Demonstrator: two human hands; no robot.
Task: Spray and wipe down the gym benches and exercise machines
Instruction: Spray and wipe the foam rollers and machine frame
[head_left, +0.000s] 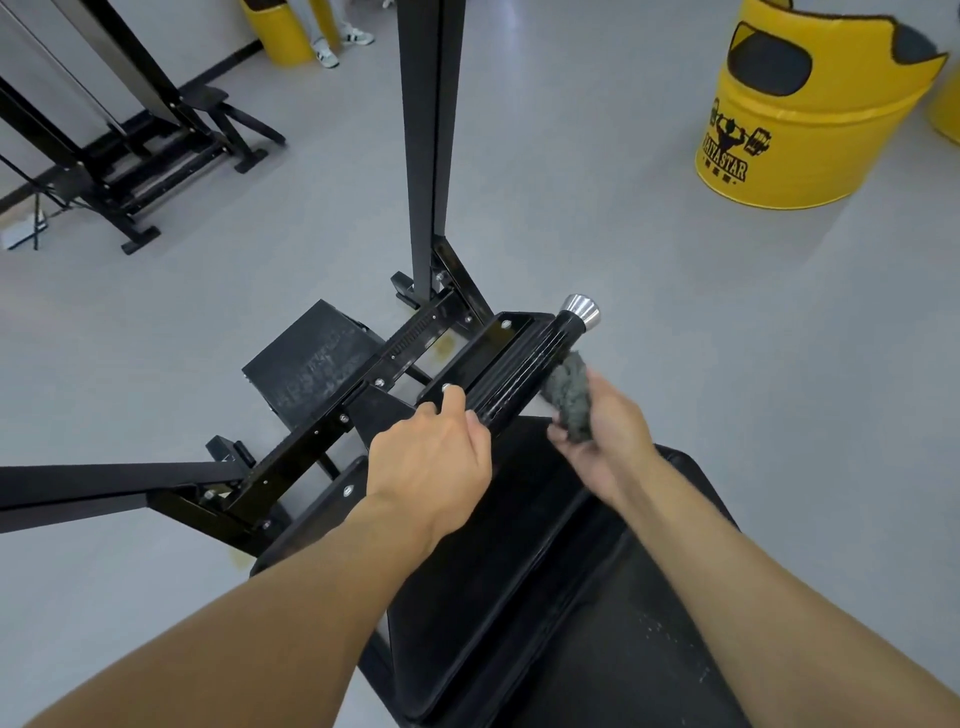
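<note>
A black exercise machine fills the middle of the head view, with a padded black seat (545, 597) below my arms. Its ribbed black handle (519, 369) ends in a shiny metal cap (582, 309). My left hand (431, 452) grips the near end of that handle, fingers curled over it. My right hand (602, 436) holds a bunched grey cloth (569, 397) and presses it against the right side of the handle. A black footplate (306, 358) lies on the floor beyond the frame.
A black upright post (428, 145) rises just beyond the handle. Another black machine (130, 150) stands at the far left by the wall. A yellow barrel seat (800, 104) sits at the far right. A person's sneakers (343, 44) show at the top. Grey floor surrounds everything.
</note>
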